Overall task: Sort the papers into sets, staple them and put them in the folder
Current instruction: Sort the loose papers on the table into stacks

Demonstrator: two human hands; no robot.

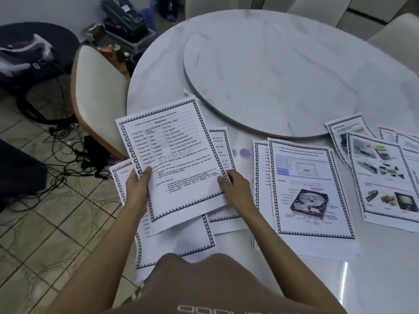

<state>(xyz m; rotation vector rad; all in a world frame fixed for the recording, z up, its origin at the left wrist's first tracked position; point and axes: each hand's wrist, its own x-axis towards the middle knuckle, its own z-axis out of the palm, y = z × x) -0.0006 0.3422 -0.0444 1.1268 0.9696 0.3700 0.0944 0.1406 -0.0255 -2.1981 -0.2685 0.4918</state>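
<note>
Brown shirt (204, 288) fills the bottom edge, with both forearms reaching out from it. Left hand (137, 189) and right hand (237, 185) each pinch the lower part of a bordered sheet (174, 159) printed with a storage table, thumbs on top and fingers hidden beneath. The sheet sits over loose pages (181, 241) at the near rim of the round marble table (158, 71). Rightward lie a hard-disk pile (310, 189) and a component-photo pile (385, 177). A chair (97, 94) stands on the left.

A single wide-angle view from the person's head looks forward and steeply down, close over the near edge of the round surface (158, 71), with tiled floor (45, 234) at left.
</note>
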